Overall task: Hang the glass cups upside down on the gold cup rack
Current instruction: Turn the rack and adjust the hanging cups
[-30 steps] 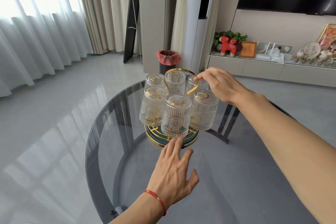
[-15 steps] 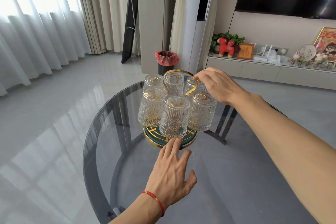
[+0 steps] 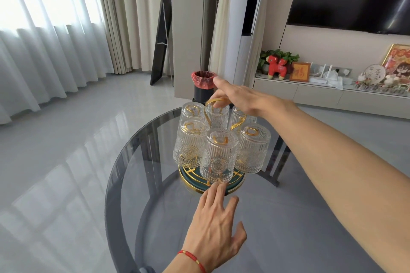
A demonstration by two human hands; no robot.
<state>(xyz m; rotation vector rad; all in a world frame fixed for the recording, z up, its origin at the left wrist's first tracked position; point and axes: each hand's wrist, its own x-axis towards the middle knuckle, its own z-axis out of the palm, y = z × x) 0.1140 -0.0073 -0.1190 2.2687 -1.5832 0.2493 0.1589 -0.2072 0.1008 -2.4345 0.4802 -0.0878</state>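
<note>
On the round smoked-glass desk (image 3: pixel 288 228) stands the gold cup rack (image 3: pixel 211 180), its round base ringed in gold with a dark green inset, and its looped gold handle (image 3: pixel 208 109) rising at the centre. 6 ribbed glass cups hang on it, all upside down with their bottoms up: the front cup (image 3: pixel 218 157), the left cup (image 3: pixel 190 143) and the right cup (image 3: pixel 253 148) in the nearer row, and 3 more behind, the back left cup (image 3: pixel 192 111), the back middle cup (image 3: pixel 218 117) and the back right cup (image 3: pixel 238 116), the last partly hidden by the right arm.

The right hand (image 3: pixel 241 97) reaches in from the right above the rack. Its grip is loose and fairly wide: the forefinger points out straight over the handle, and the lower fingers curl down to the top of the gold loop, touching it or just beside it. Whether they actually pinch the loop cannot be told. It holds no cup.

The left hand (image 3: pixel 216 226), with a red cord bracelet (image 3: pixel 193 258) at the wrist, lies palm down over the desk with fingers spread wide, holding nothing. Its longest fingertips (image 3: pixel 218 187) reach the near rim of the rack's base, just under the front cup.
</note>
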